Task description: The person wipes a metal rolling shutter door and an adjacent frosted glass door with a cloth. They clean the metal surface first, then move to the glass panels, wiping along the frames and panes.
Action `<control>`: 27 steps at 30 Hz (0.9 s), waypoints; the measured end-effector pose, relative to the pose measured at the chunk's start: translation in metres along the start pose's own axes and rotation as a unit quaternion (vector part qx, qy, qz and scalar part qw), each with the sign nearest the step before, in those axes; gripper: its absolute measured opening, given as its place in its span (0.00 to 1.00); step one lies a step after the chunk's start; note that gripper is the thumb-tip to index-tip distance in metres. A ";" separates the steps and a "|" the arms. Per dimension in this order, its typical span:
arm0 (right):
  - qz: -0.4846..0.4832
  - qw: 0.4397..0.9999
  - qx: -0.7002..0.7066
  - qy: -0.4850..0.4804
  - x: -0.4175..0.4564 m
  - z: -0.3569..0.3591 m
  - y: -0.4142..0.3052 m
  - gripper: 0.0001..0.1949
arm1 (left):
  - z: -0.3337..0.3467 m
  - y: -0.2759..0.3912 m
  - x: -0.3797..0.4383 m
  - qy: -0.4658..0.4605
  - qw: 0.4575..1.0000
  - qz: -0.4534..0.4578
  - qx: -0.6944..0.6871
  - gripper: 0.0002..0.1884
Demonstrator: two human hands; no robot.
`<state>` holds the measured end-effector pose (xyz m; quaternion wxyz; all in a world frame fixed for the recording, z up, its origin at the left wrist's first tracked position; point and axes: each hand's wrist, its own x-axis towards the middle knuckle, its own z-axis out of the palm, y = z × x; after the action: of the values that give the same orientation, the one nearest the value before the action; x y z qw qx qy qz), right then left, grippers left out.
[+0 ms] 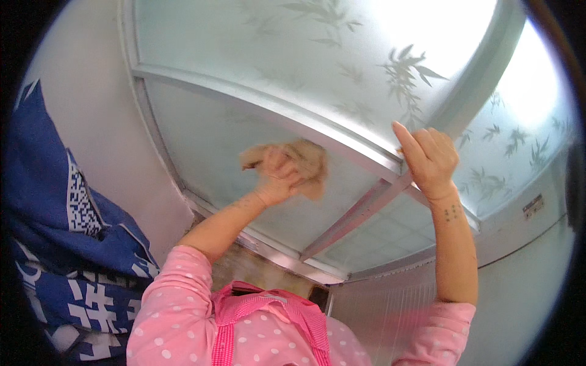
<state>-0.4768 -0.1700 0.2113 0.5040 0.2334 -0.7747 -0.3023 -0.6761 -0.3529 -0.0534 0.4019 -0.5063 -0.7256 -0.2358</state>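
My left hand (280, 176) presses a brown cloth (309, 167) flat against the lower frosted glass pane (206, 132) of a metal-framed partition; hand and cloth are slightly blurred. To the right, my right hand (430, 158) is raised at the vertical metal post, near where the horizontal rail (274, 114) meets it. Its thumb points up and its other fingers are curled. A small yellowish bit shows by the thumb, but what it is cannot be told. Above the rail is a larger frosted pane (238, 50) with a leaf pattern.
A blue printed fabric (41, 183) with white markings hangs at the left beside a pale wall (100, 137). Below the partition a bottom rail (293, 263) runs above a brownish floor (249, 270). A pale panel (522, 283) bearing a small label stands at the right.
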 end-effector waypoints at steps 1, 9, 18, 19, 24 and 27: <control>0.005 1.000 -0.007 0.008 -0.001 0.003 -0.001 0.18 | -0.001 -0.011 -0.003 0.074 0.996 -0.034 0.043 0.31; 0.025 0.999 0.008 0.040 -0.003 0.014 -0.005 0.19 | 0.042 0.046 0.007 0.126 0.954 -0.267 0.047 0.37; 0.033 0.999 0.036 0.022 -0.004 0.010 -0.003 0.19 | 0.036 0.140 0.041 0.133 0.987 -0.048 -0.072 0.16; 0.034 0.998 0.042 0.019 -0.005 0.009 -0.003 0.18 | 0.031 0.130 0.040 0.117 0.990 -0.032 -0.074 0.16; 0.024 0.999 0.038 0.025 -0.002 0.010 -0.004 0.13 | 0.028 0.039 0.017 0.099 0.972 -0.201 -0.073 0.22; 0.032 0.999 0.039 -0.001 -0.003 0.009 -0.004 0.12 | 0.012 -0.025 0.001 0.133 0.950 -0.281 -0.037 0.32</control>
<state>-0.4834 -0.1687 0.2041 0.5031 0.2274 -0.7935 -0.2560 -0.7036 -0.3524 -0.0579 0.3934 -0.2607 -0.7691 -0.4311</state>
